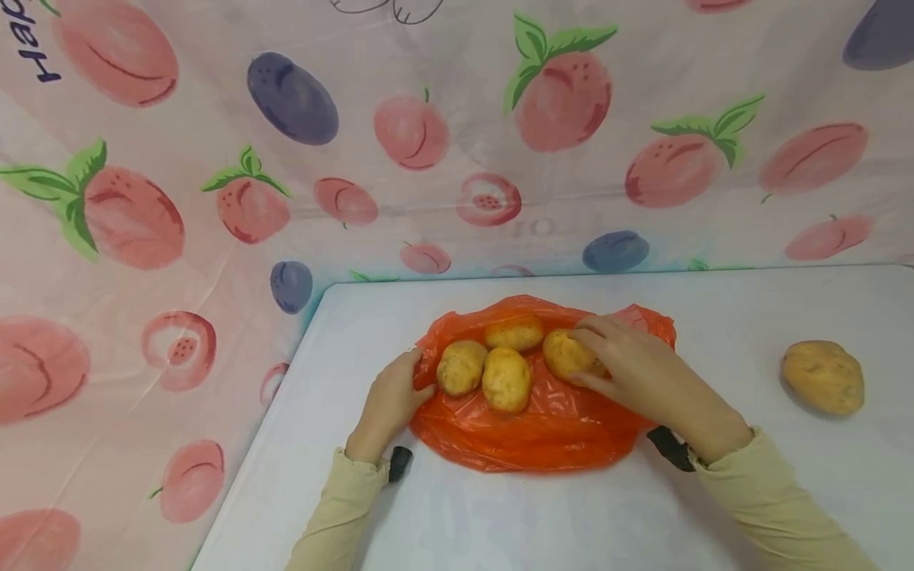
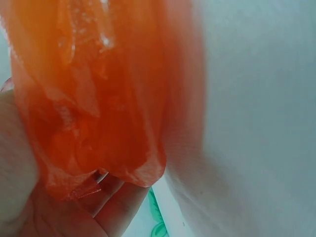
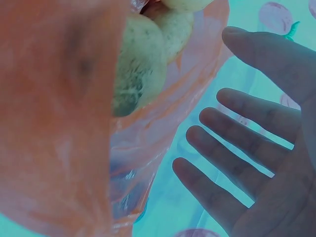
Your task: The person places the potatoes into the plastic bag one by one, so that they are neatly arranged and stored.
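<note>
An orange plastic bag (image 1: pixel 543 444) lies spread on the white table, with several potatoes (image 1: pixel 507 379) on its upper side. My left hand (image 1: pixel 391 396) holds the bag's left edge, thumb in front. In the left wrist view, its fingers (image 2: pixel 118 207) pass behind the orange film. My right hand (image 1: pixel 635 365) reaches over the bag's right part, fingertips around the rightmost potato (image 1: pixel 564 354) in the head view. The right wrist view shows these fingers (image 3: pixel 237 158) straight and spread beside the bag (image 3: pixel 59 123), pale potatoes (image 3: pixel 140 64) showing past its edge.
A single larger potato (image 1: pixel 823 377) lies on the table (image 1: pixel 743 317) to the right of the bag. A fruit-print cloth (image 1: pixel 457 143) hangs behind the table and along its left side. Black straps (image 1: pixel 671 448) sit at both wrists.
</note>
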The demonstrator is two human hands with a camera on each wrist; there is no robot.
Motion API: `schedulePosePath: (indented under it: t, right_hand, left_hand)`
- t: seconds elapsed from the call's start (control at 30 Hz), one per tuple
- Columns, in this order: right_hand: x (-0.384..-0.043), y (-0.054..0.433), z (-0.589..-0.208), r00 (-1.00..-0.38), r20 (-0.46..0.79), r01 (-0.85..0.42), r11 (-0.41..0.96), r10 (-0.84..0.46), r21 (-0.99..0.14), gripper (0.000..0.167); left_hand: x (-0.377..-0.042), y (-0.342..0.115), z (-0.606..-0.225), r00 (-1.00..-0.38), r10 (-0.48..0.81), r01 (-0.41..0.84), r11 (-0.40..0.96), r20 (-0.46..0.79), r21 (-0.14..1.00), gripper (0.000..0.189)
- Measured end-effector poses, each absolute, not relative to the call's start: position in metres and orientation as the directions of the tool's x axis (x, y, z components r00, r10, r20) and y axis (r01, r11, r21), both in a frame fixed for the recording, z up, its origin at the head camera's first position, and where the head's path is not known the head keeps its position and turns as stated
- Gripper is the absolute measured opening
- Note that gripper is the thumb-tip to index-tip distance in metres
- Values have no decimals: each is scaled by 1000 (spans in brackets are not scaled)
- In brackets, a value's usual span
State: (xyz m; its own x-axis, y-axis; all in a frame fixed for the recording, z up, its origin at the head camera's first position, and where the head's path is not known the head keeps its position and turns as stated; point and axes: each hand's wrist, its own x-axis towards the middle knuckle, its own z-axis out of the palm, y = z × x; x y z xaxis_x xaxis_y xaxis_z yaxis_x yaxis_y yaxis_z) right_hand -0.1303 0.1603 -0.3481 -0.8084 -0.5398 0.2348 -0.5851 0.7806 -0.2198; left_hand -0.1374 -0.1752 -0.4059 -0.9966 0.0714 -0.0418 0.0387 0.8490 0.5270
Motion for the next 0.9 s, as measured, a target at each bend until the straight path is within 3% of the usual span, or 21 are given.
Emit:
schedulePosePath:
  t: [0.2, 0.6, 0.9]
  right_hand:
    - [-129, 172, -347, -833, 203, -550, 811, -515, -201, 52]
    - [-129, 197, -348, -814, 242, -572, 799, -528, -184, 51]
    - [-128, 213, -352, -856, 184, -512, 842, -483, -168, 56]
  left_hand:
    - [-138, -174, -406, -997, 74, 42, 846, -38, 532, 66]
    - [-137, -176, -406, -997, 67, 30, 840, -49, 541, 66]
    - [-138, -176, -406, -996, 65, 27, 843, -53, 537, 65]
